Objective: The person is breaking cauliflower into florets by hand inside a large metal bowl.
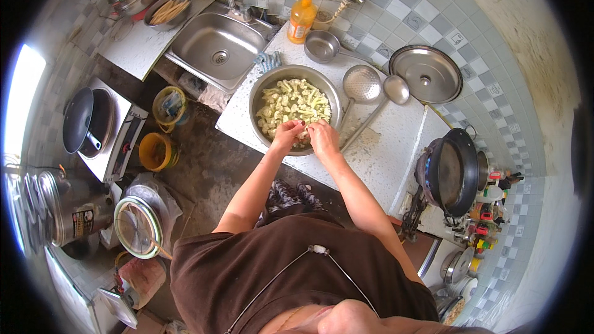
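A wide steel basin (254,101) stands on the white speckled counter, holding many pale cut cauliflower florets (296,100). Both hands meet over its near side, fingertips almost touching. The fingers of my left hand (287,137) are pinched together, with a small dark red spot beside their tips. My right hand (323,138) is closed in a similar pinch. Whatever lies between the fingertips is too small and covered to make out. Some florets show just below the hands.
Right of the basin lie a skimmer (362,83) and a ladle (396,89), near a round steel lid (426,74). Behind stand a small saucepan (322,46) and an orange pump bottle (302,17). A sink (219,43) is at left; a black wok (455,172) is at right.
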A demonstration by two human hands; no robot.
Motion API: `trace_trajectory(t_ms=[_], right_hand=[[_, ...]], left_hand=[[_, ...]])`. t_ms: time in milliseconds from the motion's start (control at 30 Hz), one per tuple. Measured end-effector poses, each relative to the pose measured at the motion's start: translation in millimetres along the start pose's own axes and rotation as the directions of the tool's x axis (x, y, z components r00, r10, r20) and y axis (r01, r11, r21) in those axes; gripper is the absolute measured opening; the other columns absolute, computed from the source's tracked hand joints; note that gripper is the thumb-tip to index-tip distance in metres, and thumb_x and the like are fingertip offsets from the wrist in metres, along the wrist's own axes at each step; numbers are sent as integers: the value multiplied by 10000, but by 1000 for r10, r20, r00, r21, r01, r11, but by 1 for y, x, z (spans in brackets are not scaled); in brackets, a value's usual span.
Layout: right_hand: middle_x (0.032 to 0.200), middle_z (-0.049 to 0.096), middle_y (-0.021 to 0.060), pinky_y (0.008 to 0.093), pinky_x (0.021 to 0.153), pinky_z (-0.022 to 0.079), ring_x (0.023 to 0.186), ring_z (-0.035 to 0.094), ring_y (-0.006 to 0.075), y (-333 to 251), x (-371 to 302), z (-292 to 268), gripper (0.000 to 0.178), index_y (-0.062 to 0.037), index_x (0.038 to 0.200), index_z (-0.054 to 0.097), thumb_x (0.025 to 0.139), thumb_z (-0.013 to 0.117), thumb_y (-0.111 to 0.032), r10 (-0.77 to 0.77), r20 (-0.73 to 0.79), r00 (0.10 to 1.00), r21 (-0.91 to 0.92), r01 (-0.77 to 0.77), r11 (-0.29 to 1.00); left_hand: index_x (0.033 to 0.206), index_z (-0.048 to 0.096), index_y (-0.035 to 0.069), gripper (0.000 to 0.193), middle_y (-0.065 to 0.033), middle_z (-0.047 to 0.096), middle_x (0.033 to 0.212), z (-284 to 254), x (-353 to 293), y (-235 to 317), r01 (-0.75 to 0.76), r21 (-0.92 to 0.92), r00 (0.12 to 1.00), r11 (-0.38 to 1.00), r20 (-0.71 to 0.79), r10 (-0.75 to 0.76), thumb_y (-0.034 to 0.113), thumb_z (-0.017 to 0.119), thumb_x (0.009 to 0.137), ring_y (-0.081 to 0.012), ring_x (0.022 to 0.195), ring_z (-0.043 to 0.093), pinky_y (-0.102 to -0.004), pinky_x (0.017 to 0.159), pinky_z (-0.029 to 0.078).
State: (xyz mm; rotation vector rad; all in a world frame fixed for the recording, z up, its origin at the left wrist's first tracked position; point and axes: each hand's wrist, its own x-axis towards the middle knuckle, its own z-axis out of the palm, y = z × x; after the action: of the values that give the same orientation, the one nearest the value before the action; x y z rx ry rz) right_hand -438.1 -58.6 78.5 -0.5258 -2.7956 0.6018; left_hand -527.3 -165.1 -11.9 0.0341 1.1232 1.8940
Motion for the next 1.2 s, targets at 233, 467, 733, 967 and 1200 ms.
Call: trace_trajectory(t_ms=[233, 467, 733, 967, 1200], right_hand=[[881, 631, 156, 443, 702, 510, 806, 634, 355, 7, -1, 10, 118, -34, 823, 653, 870, 609, -133, -8, 22, 1000, 7, 8, 1000], [904, 611, 212, 468, 704, 514, 804, 628, 396, 12, 4, 14, 149, 19, 864, 594, 914, 543, -112, -68, 120, 990, -92, 80, 993], [913, 588, 238, 471, 705, 517, 808, 622, 415, 13, 2, 17, 113, 29, 876, 558, 879, 578, -83, -141, 64, 988, -13, 142, 990], [806, 624, 180, 429, 648, 503, 743, 634, 356, 17, 4, 17, 83, 4, 812, 586, 817, 631, -65, -30, -59, 998, 169, 40, 985], [753, 626, 189, 405, 608, 482, 669, 625, 337, 16, -5, 7, 76, 13, 816, 581, 818, 606, -58, 158, -90, 983, 301, -125, 946]], left_hand=[[1058, 580, 39, 139, -32, 629, 938, -4, 1, -2, -36, -67, 993, 997, 110, 43, 61, 596, 922, -135, 815, 621, -283, 689, 527], [1082, 573, 19, 188, -43, 629, 947, -4, 3, -4, -42, -18, 995, 999, 92, 43, -11, 571, 897, -133, 819, 622, -259, 700, 521], [1066, 586, 23, 159, -15, 631, 940, -9, 7, -9, -62, 46, 994, 997, 91, 58, 45, 605, 909, -96, 806, 606, -233, 679, 495], [1092, 574, 26, 181, -14, 623, 966, -9, 5, -8, -84, 24, 987, 996, 137, 80, 63, 603, 918, -91, 816, 598, -228, 686, 489], [1155, 552, 19, 251, -45, 623, 1044, -2, 0, -9, -226, 170, 974, 959, 6, 228, 37, 573, 906, -128, 827, 611, -254, 723, 515]])
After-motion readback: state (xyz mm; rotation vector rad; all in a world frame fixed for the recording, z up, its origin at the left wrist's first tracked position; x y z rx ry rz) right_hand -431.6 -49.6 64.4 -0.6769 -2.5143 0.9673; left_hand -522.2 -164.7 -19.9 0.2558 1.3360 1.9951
